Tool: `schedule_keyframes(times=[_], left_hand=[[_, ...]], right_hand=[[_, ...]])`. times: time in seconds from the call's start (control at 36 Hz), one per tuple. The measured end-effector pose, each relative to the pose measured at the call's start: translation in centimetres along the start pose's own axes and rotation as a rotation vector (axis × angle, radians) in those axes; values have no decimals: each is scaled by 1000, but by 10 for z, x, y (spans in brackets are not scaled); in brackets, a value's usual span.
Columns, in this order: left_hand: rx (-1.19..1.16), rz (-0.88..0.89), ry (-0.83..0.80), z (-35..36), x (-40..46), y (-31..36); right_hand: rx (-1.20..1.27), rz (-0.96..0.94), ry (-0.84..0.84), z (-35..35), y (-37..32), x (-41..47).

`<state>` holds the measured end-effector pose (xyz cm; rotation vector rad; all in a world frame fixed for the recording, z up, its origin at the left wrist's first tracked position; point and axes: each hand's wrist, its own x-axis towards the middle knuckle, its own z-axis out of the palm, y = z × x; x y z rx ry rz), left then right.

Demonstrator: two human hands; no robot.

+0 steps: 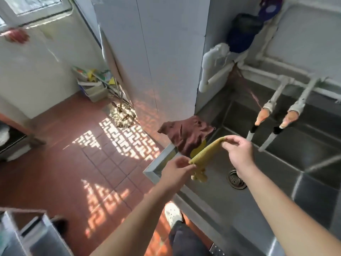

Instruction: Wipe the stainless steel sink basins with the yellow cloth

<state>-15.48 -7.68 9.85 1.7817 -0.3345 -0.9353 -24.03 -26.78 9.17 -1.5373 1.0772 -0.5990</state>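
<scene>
The yellow cloth [206,151] is stretched in the air over the left end of the stainless steel sink [262,206]. My left hand [176,169] pinches its lower end near the sink's left rim. The upper end is pinched by my right hand [238,151] above the left basin. A loose tail of the cloth hangs below my left hand. The round drain [237,179] shows in the basin floor, partly behind my right wrist. A second basin [317,193] lies to the right past a divider.
A brown rag [188,134] is draped over the sink's far-left corner against a white tiled pillar [156,61]. Two taps [273,115] hang over the basin. A mop [123,115] stands on the red tiled floor. My shoe [172,214] is by the sink front.
</scene>
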Motion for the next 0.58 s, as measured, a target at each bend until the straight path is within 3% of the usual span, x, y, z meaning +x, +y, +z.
schedule_keyframes(times=[0.14, 0.31, 0.44, 0.58], left_hand=[[-127, -102, -108, 1, 75, 19], [-416, -290, 48, -36, 148, 26], [-275, -350, 266, -79, 174, 0], [-47, -280, 190, -110, 160, -17]], right_hand=[[-74, 40, 68, 45, -5, 70], [-262, 61, -33, 122, -5, 135], [-440, 80, -313, 174, 8, 142], [-544, -20, -296, 161, 18, 126]])
